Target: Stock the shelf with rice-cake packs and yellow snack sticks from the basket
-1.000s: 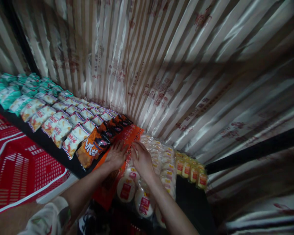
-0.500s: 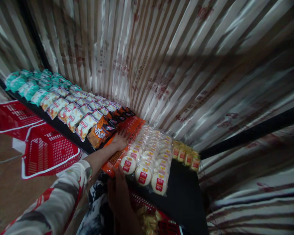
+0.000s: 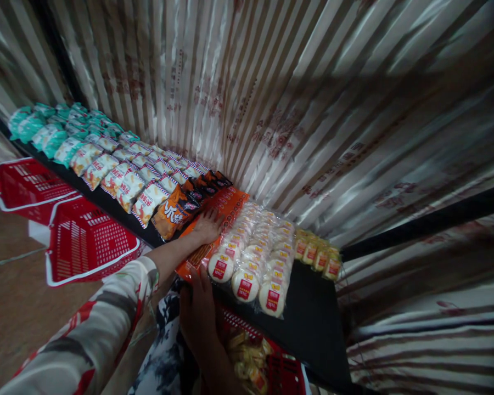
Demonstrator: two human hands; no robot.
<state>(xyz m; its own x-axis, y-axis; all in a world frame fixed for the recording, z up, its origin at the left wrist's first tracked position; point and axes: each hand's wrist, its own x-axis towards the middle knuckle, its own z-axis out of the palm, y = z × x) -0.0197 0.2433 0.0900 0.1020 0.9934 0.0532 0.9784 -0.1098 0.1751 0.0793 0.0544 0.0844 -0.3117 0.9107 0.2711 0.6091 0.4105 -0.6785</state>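
Since 1 second ago, right hand (image 3: pixel 197 321) has left the shelf top and dropped below its front edge; left hand has stayed on the orange pack, and the view has tilted slightly.

Left hand (image 3: pixel 207 226) lies flat, fingers spread, pressing on the long orange pack (image 3: pixel 214 227), which sits between the orange crisp bags (image 3: pixel 175 211) and the clear bags of round white buns (image 3: pixel 251 258). It pins the pack rather than closing around it.

Right hand hangs open, fingers pointing up toward the shelf edge (image 3: pixel 271 329), holding nothing as far as can be seen. Just beside it sits a red basket (image 3: pixel 280 370) with yellowish packets inside.

Progress, judged from the layout: shelf rows look largely filled and neat. Orange pack overhangs the front edge and looks not fully seated. Basket is not yet emptied, so more stock appears left to place.

Background: 2 more red baskets (image 3: pixel 86 241) on the floor to the left, striped curtain (image 3: pixel 271 99) behind.
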